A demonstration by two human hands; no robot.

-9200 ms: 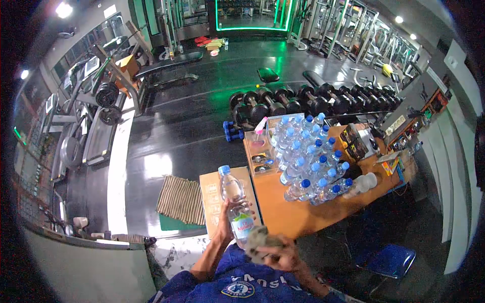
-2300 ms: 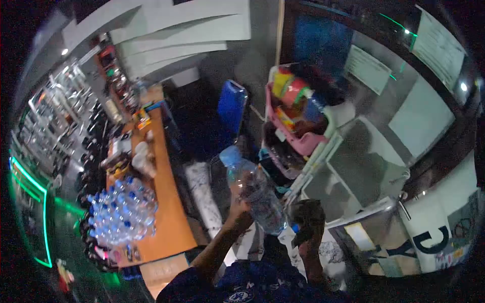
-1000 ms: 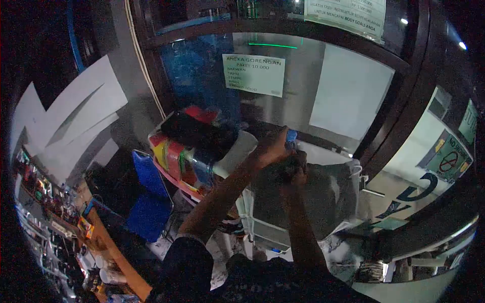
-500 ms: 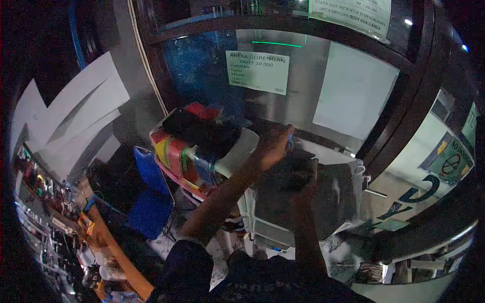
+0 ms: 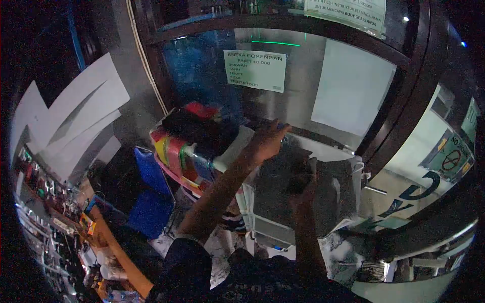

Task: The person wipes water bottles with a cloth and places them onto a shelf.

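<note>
My left hand (image 5: 269, 142) reaches over the far edge of a dark grey surface (image 5: 273, 202) with a pale rim. Its fingers are bent together, with a small bluish spot at the fingertips; what they hold is too dim to name. My right hand (image 5: 303, 194) is in deep shadow over the same surface, against a dark object (image 5: 299, 174) of unclear kind. Its fingers cannot be made out. Left of my left hand, a black cloth-like heap (image 5: 199, 126) lies on a pink-rimmed basket (image 5: 169, 174) with colourful packets (image 5: 174, 151).
A glass front with a menu sheet (image 5: 255, 70) and a blank white sheet (image 5: 351, 91) stands behind the surface. A blue chair (image 5: 151, 202) is at the left. Far left, a cluttered shelf (image 5: 55, 217) stands beside a wooden edge (image 5: 118, 252).
My left hand has moved slightly left and up, its fingers now bent downward more. My right hand has shifted a little left and down. The view has shifted slightly.
</note>
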